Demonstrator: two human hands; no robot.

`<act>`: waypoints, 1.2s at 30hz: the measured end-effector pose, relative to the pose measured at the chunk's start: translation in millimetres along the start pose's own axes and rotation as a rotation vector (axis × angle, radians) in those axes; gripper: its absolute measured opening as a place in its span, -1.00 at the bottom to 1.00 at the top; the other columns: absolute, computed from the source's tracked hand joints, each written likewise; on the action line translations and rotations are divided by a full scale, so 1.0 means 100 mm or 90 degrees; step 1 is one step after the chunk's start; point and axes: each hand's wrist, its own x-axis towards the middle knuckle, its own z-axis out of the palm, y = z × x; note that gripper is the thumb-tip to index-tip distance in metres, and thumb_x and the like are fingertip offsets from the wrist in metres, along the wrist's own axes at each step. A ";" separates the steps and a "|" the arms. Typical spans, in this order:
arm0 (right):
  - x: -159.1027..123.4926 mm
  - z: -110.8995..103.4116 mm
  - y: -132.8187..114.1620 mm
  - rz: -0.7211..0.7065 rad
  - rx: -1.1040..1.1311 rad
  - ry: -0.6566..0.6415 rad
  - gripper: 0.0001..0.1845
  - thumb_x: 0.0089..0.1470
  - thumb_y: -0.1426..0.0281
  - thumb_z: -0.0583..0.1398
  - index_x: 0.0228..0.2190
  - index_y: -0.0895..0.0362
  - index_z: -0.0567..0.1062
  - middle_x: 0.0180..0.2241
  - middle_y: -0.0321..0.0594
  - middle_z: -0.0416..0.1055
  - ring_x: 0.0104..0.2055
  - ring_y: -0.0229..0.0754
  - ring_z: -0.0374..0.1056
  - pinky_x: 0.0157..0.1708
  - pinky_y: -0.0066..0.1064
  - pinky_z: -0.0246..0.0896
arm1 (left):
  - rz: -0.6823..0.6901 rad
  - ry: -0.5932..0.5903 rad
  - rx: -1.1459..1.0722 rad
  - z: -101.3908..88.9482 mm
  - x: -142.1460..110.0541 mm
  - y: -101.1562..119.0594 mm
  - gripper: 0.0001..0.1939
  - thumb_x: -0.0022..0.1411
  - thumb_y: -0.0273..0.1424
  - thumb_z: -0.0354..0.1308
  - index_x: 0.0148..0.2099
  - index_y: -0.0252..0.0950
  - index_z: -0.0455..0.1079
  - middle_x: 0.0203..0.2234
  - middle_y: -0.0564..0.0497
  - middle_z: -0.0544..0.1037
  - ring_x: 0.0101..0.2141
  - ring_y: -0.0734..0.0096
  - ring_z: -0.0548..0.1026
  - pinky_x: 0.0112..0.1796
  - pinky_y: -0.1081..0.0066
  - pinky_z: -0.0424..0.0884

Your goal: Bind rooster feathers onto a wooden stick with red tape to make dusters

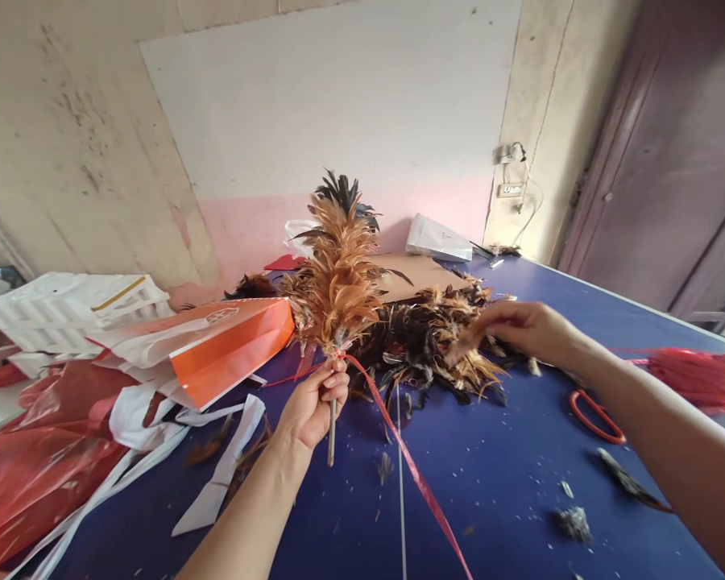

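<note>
Blue bench before a pink-and-white wall. Left hand: fingers curled closed around the stick of an upright feather duster, centre. Right hand: fingers bent together at the right end of the feather pile; whether they grip anything cannot be told. Pink-red ribbon trails nearward.

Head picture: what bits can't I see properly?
All in the head view:
Stick: the gripped part is hidden by the left hand.
Right hand: blurred against the feathers; can't tell if it holds any.
Red ribbon: its end is cut off by the bottom edge.
Red loop: partly covered by the right forearm.
</note>
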 end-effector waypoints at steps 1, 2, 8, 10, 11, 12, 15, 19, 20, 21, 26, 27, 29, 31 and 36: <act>-0.01 0.05 0.03 -0.030 -0.025 -0.052 -0.78 -0.03 0.34 0.13 -0.33 0.10 0.53 -0.22 -0.22 0.44 -0.18 -0.17 0.34 -0.13 -0.43 0.18 | 0.000 0.001 0.003 0.00 0.00 0.00 -0.79 0.20 -0.70 -0.17 -0.37 -0.41 0.23 -0.52 0.02 0.30 -0.65 0.73 0.22 -0.71 0.71 0.10; -0.03 0.11 0.07 -0.063 -0.072 -0.067 -0.76 -0.04 0.37 0.13 -0.31 0.09 0.54 -0.18 -0.22 0.43 -0.17 -0.16 0.34 -0.12 -0.42 0.18 | 0.000 0.003 0.007 0.01 0.00 -0.01 -0.79 0.20 -0.70 -0.17 -0.37 -0.41 0.23 -0.52 0.03 0.30 -0.65 0.73 0.21 -0.71 0.71 0.10; -0.32 0.38 0.08 0.059 -0.255 0.056 -0.73 -0.03 0.34 0.09 -0.29 0.09 0.52 -0.32 -0.21 0.46 -0.35 -0.19 0.35 -0.33 -0.43 0.18 | -0.003 0.020 0.029 0.01 0.01 -0.03 -0.79 0.18 -0.71 -0.14 -0.36 -0.40 0.25 -0.52 0.03 0.30 -0.66 0.74 0.21 -0.71 0.72 0.09; -0.43 0.47 -0.01 0.102 -0.265 -0.029 -0.73 0.00 0.23 0.08 -0.47 0.10 0.52 -0.50 -0.24 0.44 -0.47 -0.22 0.32 -0.46 -0.44 0.11 | 0.002 0.019 0.033 0.02 0.01 -0.03 -0.78 0.18 -0.71 -0.15 -0.36 -0.41 0.26 -0.52 0.02 0.31 -0.66 0.74 0.21 -0.71 0.73 0.10; -0.47 0.53 -0.07 0.116 -0.280 -0.073 -0.68 0.00 0.19 0.07 -0.53 0.11 0.50 -0.55 -0.24 0.42 -0.50 -0.22 0.31 -0.50 -0.44 0.07 | 0.005 0.016 0.039 0.03 0.01 -0.04 -0.78 0.19 -0.70 -0.15 -0.37 -0.42 0.27 -0.52 0.02 0.31 -0.65 0.74 0.21 -0.71 0.73 0.11; -0.50 0.59 -0.13 0.128 -0.299 -0.109 -0.63 0.01 0.14 0.05 -0.58 0.10 0.48 -0.58 -0.23 0.41 -0.52 -0.21 0.30 -0.53 -0.43 0.02 | 0.009 0.014 0.048 0.03 0.01 -0.04 -0.79 0.19 -0.70 -0.13 -0.38 -0.42 0.27 -0.52 0.01 0.32 -0.65 0.74 0.20 -0.71 0.73 0.11; -0.55 0.80 -0.26 0.171 -0.361 -0.144 -0.59 -0.03 0.05 0.05 -0.59 0.10 0.46 -0.56 -0.19 0.42 -0.50 -0.14 0.33 -0.57 -0.42 -0.05 | 0.032 0.005 0.087 0.04 0.00 -0.07 -0.82 0.18 -0.67 -0.06 -0.41 -0.44 0.29 -0.53 0.00 0.33 -0.65 0.74 0.20 -0.71 0.72 0.10; -0.57 0.99 -0.22 0.183 -0.398 -0.168 -0.77 -0.11 0.23 0.11 -0.54 0.12 0.47 -0.50 -0.12 0.45 -0.43 -0.06 0.38 -0.54 -0.41 -0.02 | 0.055 0.000 0.129 0.03 -0.01 -0.10 -0.88 0.12 -0.67 0.05 -0.43 -0.45 0.33 -0.53 -0.01 0.36 -0.64 0.74 0.21 -0.70 0.72 0.07; -0.57 1.00 -0.18 0.184 -0.386 -0.173 -0.82 -0.13 0.30 0.12 -0.55 0.12 0.47 -0.50 -0.13 0.45 -0.42 -0.06 0.38 -0.54 -0.41 -0.01 | 0.059 0.000 0.135 0.03 -0.01 -0.10 -0.90 0.11 -0.66 0.07 -0.43 -0.45 0.34 -0.53 -0.02 0.37 -0.64 0.74 0.20 -0.70 0.72 0.07; -0.57 1.00 -0.12 0.190 -0.361 -0.178 -0.86 -0.15 0.35 0.11 -0.56 0.12 0.46 -0.51 -0.14 0.45 -0.44 -0.08 0.38 -0.55 -0.41 0.01 | 0.063 0.000 0.141 0.03 -0.01 -0.11 -0.91 0.10 -0.66 0.09 -0.43 -0.45 0.35 -0.53 -0.02 0.37 -0.64 0.75 0.20 -0.70 0.72 0.07; -0.50 0.83 -0.10 0.243 0.020 -0.211 -0.86 -0.16 0.36 0.12 -0.62 0.16 0.39 -0.65 -0.26 0.36 -0.65 -0.29 0.26 -0.63 -0.49 0.04 | 0.080 -0.012 0.164 0.03 -0.01 -0.12 -0.94 0.04 -0.64 0.15 -0.45 -0.44 0.37 -0.51 -0.03 0.39 -0.63 0.76 0.20 -0.68 0.73 0.06; -0.48 0.79 -0.18 0.240 0.133 -0.185 -0.83 -0.14 0.32 0.13 -0.60 0.17 0.38 -0.63 -0.27 0.36 -0.66 -0.33 0.22 -0.65 -0.50 0.04 | 0.084 -0.013 0.171 0.03 -0.01 -0.12 -0.94 0.03 -0.63 0.17 -0.45 -0.44 0.37 -0.51 -0.04 0.40 -0.63 0.75 0.20 -0.68 0.73 0.06; -0.42 0.75 -0.41 0.218 0.338 -0.097 -0.75 -0.12 0.22 0.16 -0.57 0.17 0.38 -0.59 -0.29 0.36 -0.65 -0.37 0.17 -0.65 -0.51 0.02 | 0.091 -0.011 0.189 0.03 -0.02 -0.14 -0.96 0.02 -0.60 0.20 -0.44 -0.44 0.39 -0.50 -0.06 0.42 -0.62 0.74 0.22 -0.68 0.73 0.07; -0.35 0.79 -0.68 0.177 0.466 -0.030 -0.72 -0.16 0.18 0.21 -0.59 0.16 0.37 -0.63 -0.34 0.31 -0.63 -0.39 0.13 -0.61 -0.52 0.03 | 0.101 -0.008 0.212 0.04 -0.03 -0.16 -0.94 0.01 -0.56 0.23 -0.44 -0.45 0.40 -0.51 -0.08 0.44 -0.62 0.73 0.23 -0.68 0.72 0.07; -0.13 1.11 -1.09 0.099 0.541 0.022 -0.79 -0.21 0.27 0.25 -0.54 0.16 0.45 -0.53 -0.30 0.40 -0.47 -0.30 0.26 -0.41 -0.47 0.19 | 0.113 -0.030 0.300 0.09 -0.07 -0.22 -0.88 -0.02 -0.49 0.28 -0.39 -0.45 0.44 -0.52 -0.07 0.45 -0.63 0.72 0.23 -0.68 0.68 0.07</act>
